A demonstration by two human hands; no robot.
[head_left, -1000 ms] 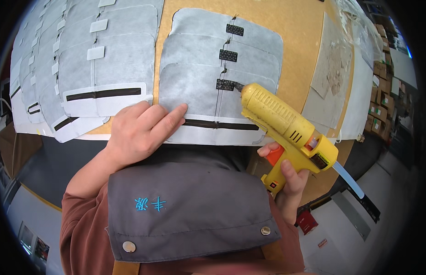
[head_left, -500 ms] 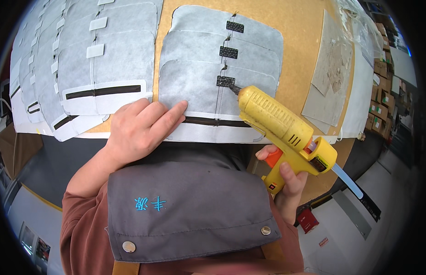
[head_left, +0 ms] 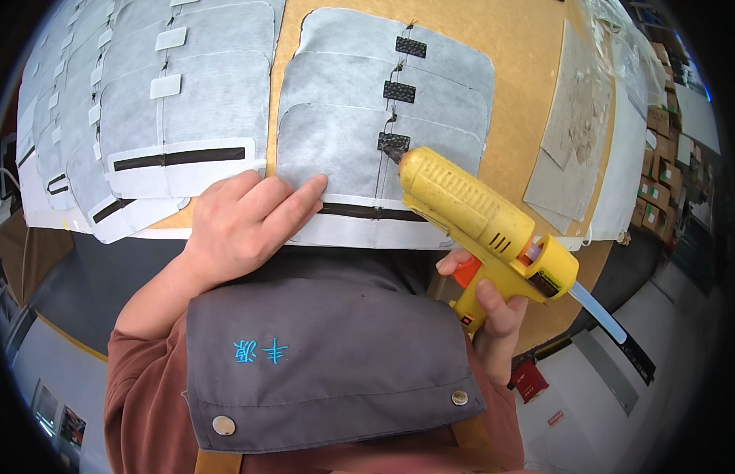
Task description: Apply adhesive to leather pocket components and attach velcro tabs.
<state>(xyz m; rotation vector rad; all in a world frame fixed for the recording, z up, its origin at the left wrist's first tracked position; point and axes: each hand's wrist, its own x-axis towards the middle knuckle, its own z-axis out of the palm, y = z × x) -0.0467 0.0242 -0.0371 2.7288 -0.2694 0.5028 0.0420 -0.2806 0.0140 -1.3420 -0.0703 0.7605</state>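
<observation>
A yellow hot glue gun [head_left: 471,207] is in my right hand [head_left: 500,317], whose fingers wrap its grip by the orange trigger. Its dark nozzle points up and left, with the tip over the nearest black textured patch [head_left: 389,141] on a pale grey fabric panel [head_left: 328,150]. A translucent glue stick [head_left: 598,312] sticks out of the gun's back. My left hand [head_left: 245,221] lies on the panel's near left edge, index finger stretched out, holding nothing. Beside its fingertip runs the panel's black strip [head_left: 344,210], partly behind the gun.
More overlapping grey panels [head_left: 217,103] with white tabs [head_left: 166,86] cover the table's left side. On the right lies a stained board sheet [head_left: 569,134] near clear plastic wrap [head_left: 620,47]. Cardboard boxes [head_left: 656,189] are stacked beyond the tan tabletop [head_left: 517,47].
The glue gun has shifted slightly left, bringing its nozzle from the patch's right edge further over the patch. My left hand stays in nearly the same place.
</observation>
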